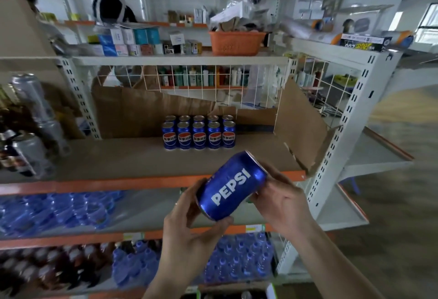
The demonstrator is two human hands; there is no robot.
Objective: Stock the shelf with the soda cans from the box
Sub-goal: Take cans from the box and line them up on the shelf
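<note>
Soda can [231, 186]: tilted, gripped by left hand [189, 230] and right hand [278, 200] | Risk: knocking shelf [142, 156] rows [198, 134] over.

The held can [231, 186] is blue with white letters. The cans on the shelf [198, 135] are blue with a red-white emblem. The basket [235, 42] is orange.
</note>
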